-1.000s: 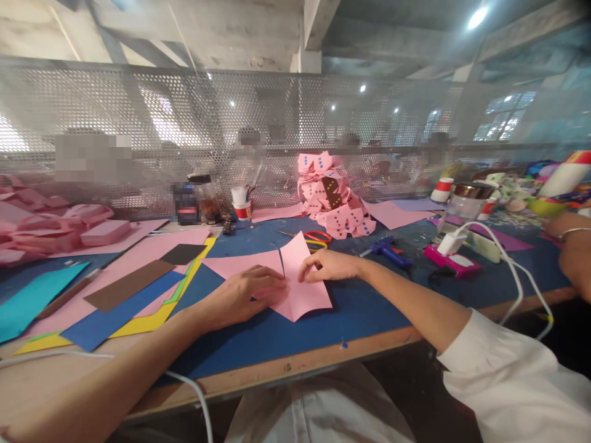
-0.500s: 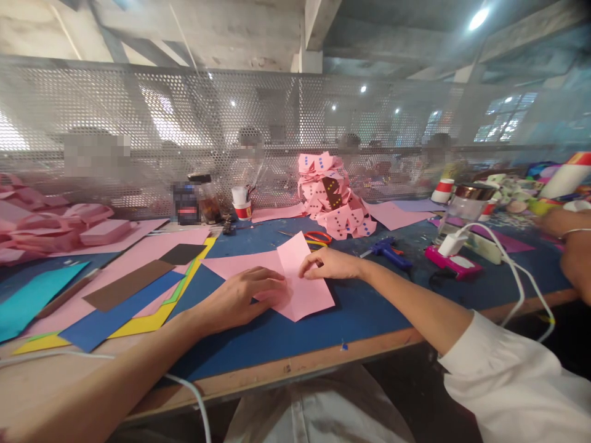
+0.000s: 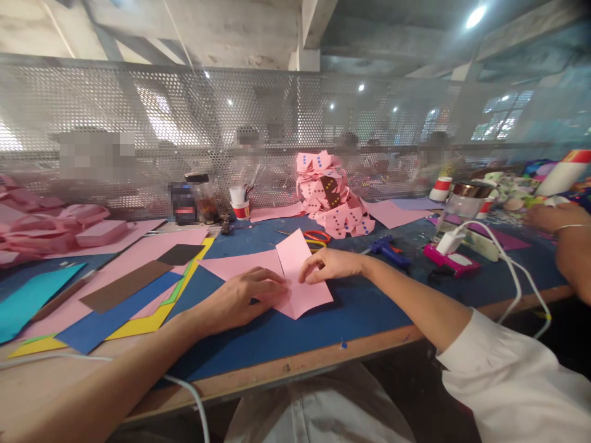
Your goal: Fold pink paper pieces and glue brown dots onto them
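Observation:
A folded pink sheet of paper point(image 3: 295, 301) lies on the blue mat in front of me, one panel standing partly up from its crease. My left hand point(image 3: 253, 289) rests on the sheet's left part, fingers stretched out and thumb apart from them. On the right panel, the bent fingertips of my right hand point(image 3: 323, 264) touch the paper; a gap shows between thumb and forefinger. Scissors with red handles point(image 3: 317, 236) lie just behind the sheet. A blue glue gun point(image 3: 390, 251) is to the right of my right hand.
Coloured paper strips and sheets, among them a blue strip point(image 3: 120, 311), lie at left. A pile of dotted pink paper pieces point(image 3: 330, 194) stands behind. At right are a glass jar point(image 3: 462, 209), a pink power strip point(image 3: 455, 261) and a co-worker's hand point(image 3: 549, 218). White cables cross the table edge.
Both hands stay almost where they were on the pink paper. The whole view has shifted slightly, and the co-worker's hand at right has moved a little.

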`<action>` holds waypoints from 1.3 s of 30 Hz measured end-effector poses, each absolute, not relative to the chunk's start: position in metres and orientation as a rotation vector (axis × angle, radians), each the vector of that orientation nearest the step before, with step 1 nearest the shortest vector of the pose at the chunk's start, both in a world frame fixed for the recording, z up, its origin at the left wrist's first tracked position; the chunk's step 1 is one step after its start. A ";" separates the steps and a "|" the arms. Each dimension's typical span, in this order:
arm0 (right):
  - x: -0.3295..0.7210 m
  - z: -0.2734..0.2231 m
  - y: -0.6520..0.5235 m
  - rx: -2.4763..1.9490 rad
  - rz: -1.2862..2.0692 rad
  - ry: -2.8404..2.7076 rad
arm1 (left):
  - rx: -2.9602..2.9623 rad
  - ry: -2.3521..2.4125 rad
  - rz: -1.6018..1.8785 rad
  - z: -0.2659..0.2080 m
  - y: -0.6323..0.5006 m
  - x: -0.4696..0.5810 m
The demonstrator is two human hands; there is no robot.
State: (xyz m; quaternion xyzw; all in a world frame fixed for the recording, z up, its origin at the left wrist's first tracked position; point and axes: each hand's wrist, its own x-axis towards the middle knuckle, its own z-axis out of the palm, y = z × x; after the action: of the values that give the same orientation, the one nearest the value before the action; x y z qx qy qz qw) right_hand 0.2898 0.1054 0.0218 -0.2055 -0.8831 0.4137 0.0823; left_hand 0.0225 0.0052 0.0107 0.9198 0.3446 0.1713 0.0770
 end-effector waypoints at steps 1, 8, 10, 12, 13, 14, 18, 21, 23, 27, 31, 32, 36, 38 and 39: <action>0.290 0.021 0.106 -0.595 1.223 -2.653 | 2.757 1.032 0.519 0.011 0.005 0.022; 0.290 0.022 0.106 -0.575 1.167 -2.707 | 2.761 0.995 0.562 0.010 0.007 0.022; 0.290 0.023 0.106 -0.575 1.165 -2.719 | 2.757 0.993 0.556 0.010 0.007 0.022; 0.291 0.024 0.106 -0.573 1.174 -2.727 | 2.759 0.994 0.550 0.010 0.007 0.023; 0.291 0.024 0.106 -0.571 1.182 -2.727 | 2.761 0.995 0.549 0.010 0.007 0.023; 0.291 0.024 0.106 -0.570 1.187 -2.724 | 2.764 0.996 0.552 0.010 0.007 0.023; 0.292 0.023 0.106 -0.589 1.176 -2.698 | 2.775 1.009 0.553 0.012 0.005 0.024; 0.292 0.023 0.106 -0.608 1.175 -2.672 | 2.802 0.988 0.583 0.013 0.003 0.025; 0.291 0.023 0.106 -0.618 1.176 -2.654 | 2.805 0.966 0.608 0.014 0.002 0.026; 0.291 0.026 0.104 -0.666 1.224 -2.620 | 2.775 0.970 0.572 0.013 0.002 0.027; 0.294 0.029 0.103 -0.669 1.265 -2.662 | 2.755 1.000 0.523 0.012 0.002 0.027; 0.295 0.030 0.103 -0.657 1.263 -2.678 | 2.751 1.005 0.514 0.012 0.002 0.027; 0.296 0.028 0.106 -0.597 1.262 -2.719 | 2.745 1.003 0.493 0.012 0.001 0.026; 0.295 0.026 0.107 -0.583 1.275 -2.722 | 2.745 1.000 0.485 0.012 0.001 0.026; 0.295 0.025 0.108 -0.580 1.282 -2.722 | 2.745 1.001 0.483 0.012 0.001 0.026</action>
State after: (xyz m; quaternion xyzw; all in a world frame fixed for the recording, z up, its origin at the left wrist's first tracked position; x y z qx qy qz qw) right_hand 0.2949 0.1081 0.0249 -0.1891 -0.8877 0.4181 0.0388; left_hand 0.0264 0.0011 0.0124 0.9231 0.3367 0.1626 0.0897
